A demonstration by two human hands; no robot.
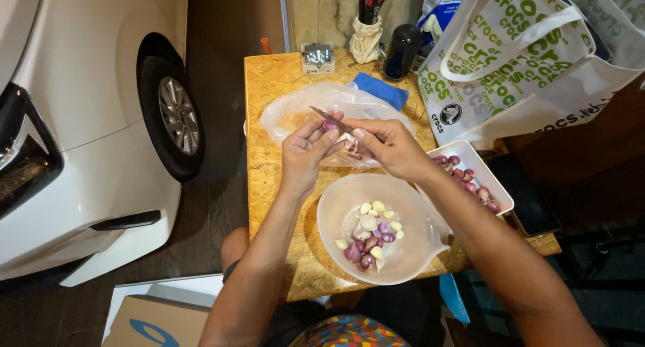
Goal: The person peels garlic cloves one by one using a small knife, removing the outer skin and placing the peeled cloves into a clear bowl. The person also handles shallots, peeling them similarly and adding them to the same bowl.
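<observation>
My left hand (304, 152) pinches a small purple shallot (330, 126) above a clear plastic bag (295, 112). My right hand (388, 147) grips a small knife (329, 119), its blade laid against the shallot and pointing up-left. Just below the hands stands a translucent white bowl (336, 212) with several peeled shallots and garlic cloves (370, 234). A white rectangular tray (463, 149) with unpeeled shallots (470, 179) lies to the right of my right forearm.
The wooden board table (269, 78) carries a blue cloth (380, 90), a black cylinder (402, 51), a small box of metal parts (318, 57) and a holder with pens (367, 34). A large printed tote bag (517, 58) hangs at right. A white car (80, 118) stands at left.
</observation>
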